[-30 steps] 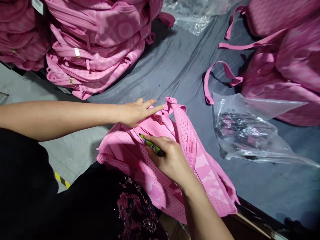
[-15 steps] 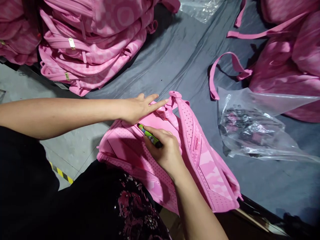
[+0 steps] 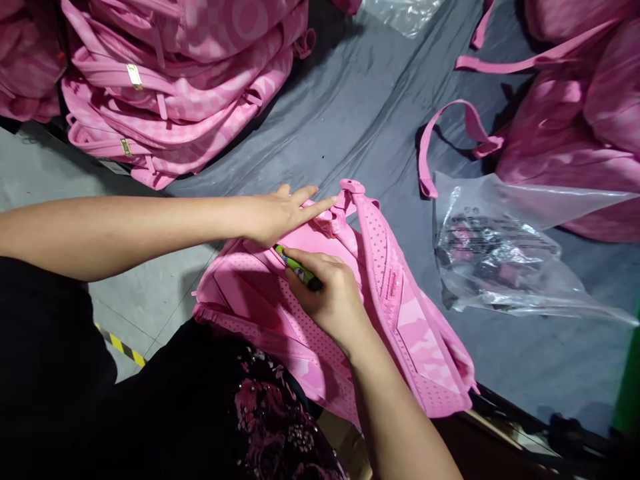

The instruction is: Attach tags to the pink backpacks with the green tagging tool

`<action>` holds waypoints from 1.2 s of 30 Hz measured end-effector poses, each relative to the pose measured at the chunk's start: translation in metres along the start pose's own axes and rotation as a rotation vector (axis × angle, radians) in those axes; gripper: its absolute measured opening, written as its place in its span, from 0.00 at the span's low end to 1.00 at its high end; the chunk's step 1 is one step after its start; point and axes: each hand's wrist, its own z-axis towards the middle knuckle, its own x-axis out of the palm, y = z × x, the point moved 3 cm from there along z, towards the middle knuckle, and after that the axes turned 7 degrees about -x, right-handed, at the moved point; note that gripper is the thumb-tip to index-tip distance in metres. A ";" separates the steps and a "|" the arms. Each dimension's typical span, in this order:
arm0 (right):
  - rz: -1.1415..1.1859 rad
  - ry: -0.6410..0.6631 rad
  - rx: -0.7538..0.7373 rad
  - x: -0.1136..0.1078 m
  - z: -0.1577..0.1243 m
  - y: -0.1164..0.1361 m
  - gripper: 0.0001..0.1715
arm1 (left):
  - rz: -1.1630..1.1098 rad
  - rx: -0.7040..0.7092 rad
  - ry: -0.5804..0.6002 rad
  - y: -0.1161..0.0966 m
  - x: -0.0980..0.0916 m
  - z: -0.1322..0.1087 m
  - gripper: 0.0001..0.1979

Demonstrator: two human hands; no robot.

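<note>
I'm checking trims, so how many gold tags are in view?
2: an upper tag and a lower tag, both on the backpack stack at upper left. Others may be hidden.

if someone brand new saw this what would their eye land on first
Probably the bright green pen in the right hand, standing out against the pink backpack at the centre, where the left hand lies with fingers spread near its top. Next might come the pile of pink backpacks at upper left, then the clear plastic bag on the grey cover at right.
</note>
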 end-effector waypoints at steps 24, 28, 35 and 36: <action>0.061 -0.038 0.028 0.002 -0.002 -0.007 0.19 | 0.013 -0.006 -0.009 0.000 0.002 0.004 0.59; 0.050 -0.074 0.042 0.002 -0.001 -0.010 0.17 | 0.014 0.022 -0.040 0.001 0.001 0.003 0.60; 0.109 -0.031 0.075 0.006 0.002 -0.014 0.19 | 0.070 0.050 -0.093 0.004 0.006 0.005 0.60; 0.123 -0.033 0.068 0.006 0.003 -0.014 0.19 | 0.077 0.050 -0.096 0.005 0.006 0.005 0.61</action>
